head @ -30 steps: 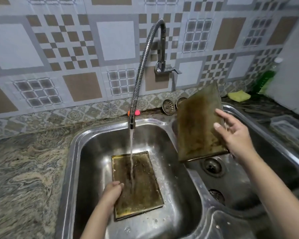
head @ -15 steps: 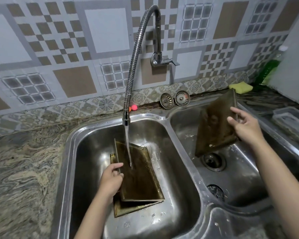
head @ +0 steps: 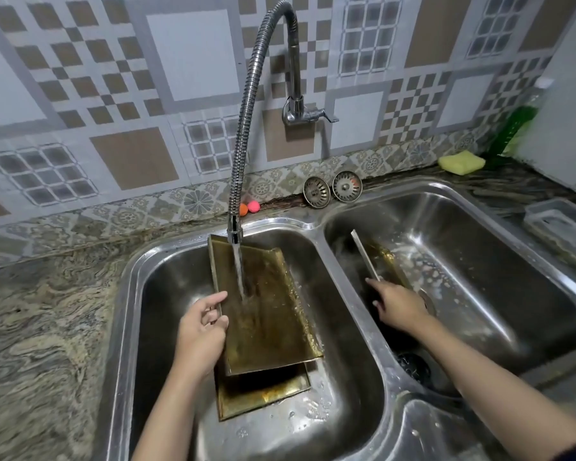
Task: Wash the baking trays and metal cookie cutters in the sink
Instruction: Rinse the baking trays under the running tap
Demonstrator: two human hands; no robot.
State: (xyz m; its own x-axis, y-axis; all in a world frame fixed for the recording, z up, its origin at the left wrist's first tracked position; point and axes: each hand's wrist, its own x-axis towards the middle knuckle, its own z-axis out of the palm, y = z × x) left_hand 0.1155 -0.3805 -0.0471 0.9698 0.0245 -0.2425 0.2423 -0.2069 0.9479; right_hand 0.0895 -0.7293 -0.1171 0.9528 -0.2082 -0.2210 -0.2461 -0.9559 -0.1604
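Tilted tray (head: 266,311) is being gripped at its left rim by the left hand (head: 202,331) under running water, left basin. Second tray (head: 378,261) is being touched by the right hand (head: 396,306); grip unclear. Likely stiff, light, slippery: rims suit.

Beyond your hands you see a tiled wall (head: 193,54) with white, brown and checkered squares, and along its foot a band of flower-pattern tiles (head: 167,207). To the left of your left hand lies a marbled stone counter (head: 44,327) in beige and grey, and the same stone goes on behind the basins to the far right corner, where it looks darker. Further right than your right hand, a plain white surface (head: 569,121) stands upright on the counter, and the light over everything is soft and even.
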